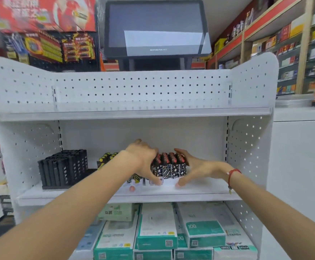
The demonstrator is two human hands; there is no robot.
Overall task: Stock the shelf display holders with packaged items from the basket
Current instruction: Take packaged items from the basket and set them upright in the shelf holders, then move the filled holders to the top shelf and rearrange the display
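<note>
Display holders and their packaged stock were logged on a white perforated shelf unit [250, 139], largest item first.

Top shelf [134, 114]: nothing seen on it.

Bottom tier: stacked white-and-teal boxes [156, 228], filling the space from the middle to the right side.

Middle shelf [205, 190], left part: black display holder [64, 168], upright, slots apparently unfilled. Just right of it, partly hidden behind the left forearm: yellow-and-black items [107, 157].

Middle shelf, centre, near the front edge: block of star-patterned packaged items [168, 166] with red tops, standing upright in a row.

Left hand [143, 158]: pressed against the block's left side, fingers curled down over it to the shelf surface. Right hand [196, 168]: cupped against the block's right side, fingers spread wide, thumb low near the shelf. The two hands clasped the block between them.

Basket [1, 220]: dark, at floor level beside the unit's lower left corner; contents not visible.

Progress, as judged: one block being seated; black holder and top shelf yet to be stocked, so roughly early to midway.
</note>
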